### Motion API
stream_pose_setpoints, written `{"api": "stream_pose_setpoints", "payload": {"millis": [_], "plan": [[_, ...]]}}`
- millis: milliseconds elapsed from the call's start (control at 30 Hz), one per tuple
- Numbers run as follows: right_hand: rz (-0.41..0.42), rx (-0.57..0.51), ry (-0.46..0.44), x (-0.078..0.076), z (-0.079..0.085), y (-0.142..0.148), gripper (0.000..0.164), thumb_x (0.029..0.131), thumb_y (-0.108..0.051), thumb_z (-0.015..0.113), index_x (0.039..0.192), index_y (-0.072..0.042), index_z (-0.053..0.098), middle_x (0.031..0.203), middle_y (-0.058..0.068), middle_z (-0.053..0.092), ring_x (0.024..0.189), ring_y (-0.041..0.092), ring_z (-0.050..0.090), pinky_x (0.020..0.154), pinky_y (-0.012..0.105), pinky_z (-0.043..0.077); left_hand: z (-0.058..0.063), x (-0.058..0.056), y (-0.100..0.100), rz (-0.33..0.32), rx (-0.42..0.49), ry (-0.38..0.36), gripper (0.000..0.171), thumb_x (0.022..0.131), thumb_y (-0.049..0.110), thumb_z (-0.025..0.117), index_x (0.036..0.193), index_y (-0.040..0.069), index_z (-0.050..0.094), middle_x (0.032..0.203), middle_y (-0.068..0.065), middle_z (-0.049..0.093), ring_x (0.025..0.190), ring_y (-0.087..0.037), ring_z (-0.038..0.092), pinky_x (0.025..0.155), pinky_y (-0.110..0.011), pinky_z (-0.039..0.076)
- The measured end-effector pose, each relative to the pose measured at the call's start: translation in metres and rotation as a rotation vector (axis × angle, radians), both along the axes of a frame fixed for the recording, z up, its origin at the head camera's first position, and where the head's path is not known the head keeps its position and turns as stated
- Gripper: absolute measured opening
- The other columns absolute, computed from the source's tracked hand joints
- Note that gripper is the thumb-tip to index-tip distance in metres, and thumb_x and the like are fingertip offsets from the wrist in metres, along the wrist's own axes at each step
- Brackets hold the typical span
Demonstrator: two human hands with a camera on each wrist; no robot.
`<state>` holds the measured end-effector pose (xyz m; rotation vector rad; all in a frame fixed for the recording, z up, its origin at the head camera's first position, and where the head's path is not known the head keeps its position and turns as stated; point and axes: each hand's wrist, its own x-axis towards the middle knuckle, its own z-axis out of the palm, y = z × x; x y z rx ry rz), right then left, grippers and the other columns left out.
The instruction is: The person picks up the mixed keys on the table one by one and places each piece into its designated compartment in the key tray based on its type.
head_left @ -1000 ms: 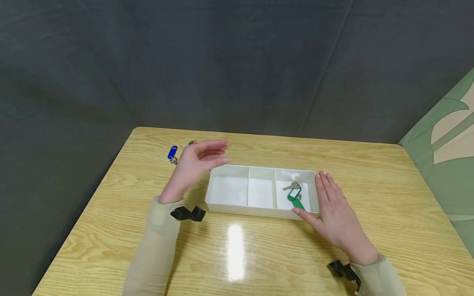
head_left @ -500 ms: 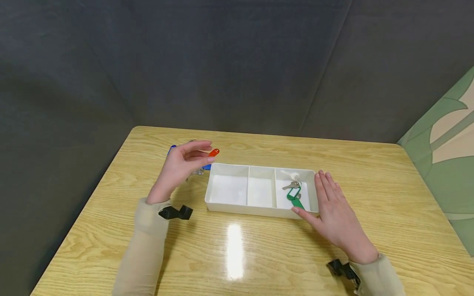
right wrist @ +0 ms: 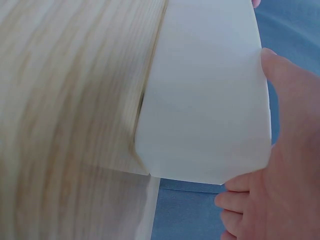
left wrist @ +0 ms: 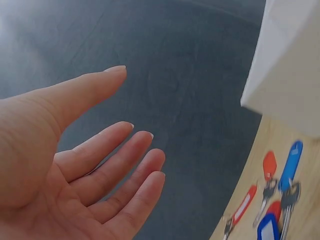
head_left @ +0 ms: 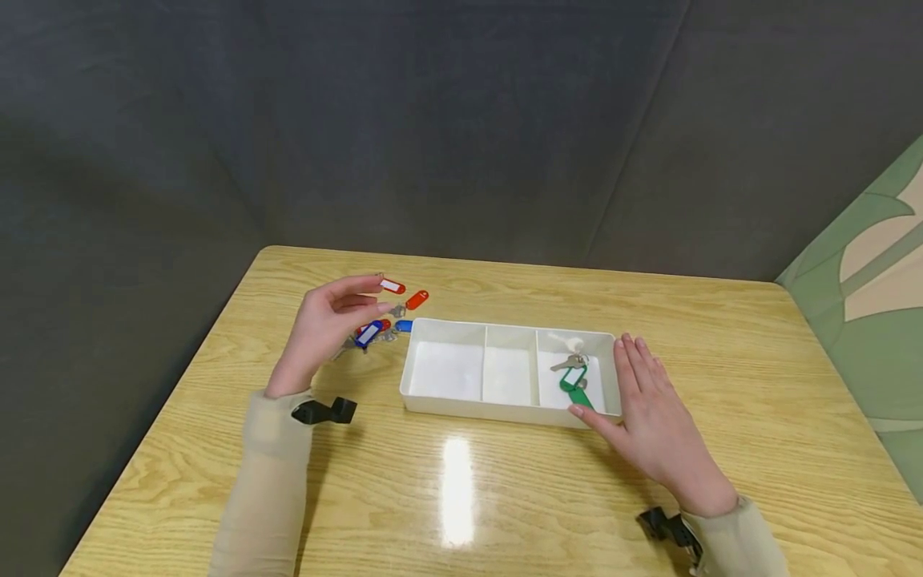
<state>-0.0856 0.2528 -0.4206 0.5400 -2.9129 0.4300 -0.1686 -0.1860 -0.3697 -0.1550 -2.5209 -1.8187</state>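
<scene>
A long white tray [head_left: 497, 413] with three compartments lies on the table. Keys with green tags [head_left: 578, 391] are in its right compartment; the left and middle compartments hold nothing. My right hand [head_left: 659, 429] rests against the tray's right end, fingers straight along it and thumb at the front rim. To the left of the tray, my left hand [head_left: 320, 324] hovers with relaxed fingers and an empty palm, as the left wrist view shows. Beside its fingertips lie keys with red tags [head_left: 417, 300] and blue tags [head_left: 368, 333], some overlapping. The hand partly hides this cluster.
The wooden table [head_left: 548, 489] reaches back to a dark grey cloth [head_left: 461, 144]. A green and beige leaf-patterned surface [head_left: 880, 288] stands at the right edge. Black camera mounts [head_left: 324, 411] sit at both wrists.
My left hand has moved left and slightly toward me, from the tray's back left corner. Red and blue tags it covered now show. The right hand and tray stay put.
</scene>
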Motion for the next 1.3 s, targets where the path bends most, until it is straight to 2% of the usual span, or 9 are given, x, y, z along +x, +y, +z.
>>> {"api": "stream_pose_setpoints", "payload": {"millis": [200, 400, 700, 1000, 1300], "plan": [[0.0, 0.0, -0.002, 0.0, 0.0, 0.0, 0.106, 0.094, -0.06, 0.064, 0.157, 0.012, 0.016, 0.161, 0.033, 0.018, 0.151, 0.044, 0.011, 0.122, 0.049, 0.005, -0.006, -0.002, -0.008, 0.054, -0.037, -0.013, 0.052, 0.088, 0.031, 0.084, 0.133, 0.01, 0.068, 0.126, -0.006, 0.067, 0.107, -0.023, 0.064, 0.086, -0.027, 0.055], [0.002, -0.003, 0.002, 0.0, 0.001, 0.0, 0.106, 0.094, -0.059, 0.064, 0.157, 0.011, 0.016, 0.161, 0.033, 0.018, 0.151, 0.044, 0.012, 0.122, 0.048, 0.004, -0.013, -0.008, -0.014, 0.077, -0.079, -0.034, 0.051, 0.09, 0.03, 0.082, 0.134, 0.008, 0.067, 0.128, -0.011, 0.065, 0.108, -0.028, 0.063, 0.086, -0.028, 0.055], [0.011, -0.001, 0.018, 0.0, 0.0, 0.0, 0.106, 0.094, -0.059, 0.065, 0.156, 0.012, 0.016, 0.16, 0.034, 0.019, 0.15, 0.045, 0.013, 0.122, 0.047, 0.003, -0.034, -0.017, -0.024, 0.124, -0.116, -0.098, 0.055, 0.092, 0.032, 0.079, 0.138, 0.007, 0.063, 0.13, -0.016, 0.064, 0.111, -0.029, 0.063, 0.092, -0.031, 0.053], [0.009, 0.003, 0.017, 0.0, -0.001, 0.0, 0.106, 0.094, -0.059, 0.064, 0.157, 0.011, 0.016, 0.161, 0.034, 0.019, 0.151, 0.044, 0.013, 0.122, 0.048, 0.004, -0.043, -0.02, -0.025, 0.09, -0.113, -0.122, 0.052, 0.092, 0.02, 0.079, 0.137, 0.0, 0.062, 0.129, -0.019, 0.064, 0.109, -0.031, 0.064, 0.085, -0.025, 0.055], [0.013, 0.006, 0.017, -0.001, -0.001, 0.001, 0.106, 0.094, -0.059, 0.064, 0.157, 0.012, 0.016, 0.16, 0.034, 0.019, 0.151, 0.044, 0.011, 0.122, 0.048, 0.004, -0.045, -0.02, -0.023, 0.082, -0.234, -0.155, 0.049, 0.092, 0.024, 0.08, 0.133, 0.002, 0.065, 0.129, -0.013, 0.066, 0.109, -0.031, 0.064, 0.089, -0.042, 0.055]]}}
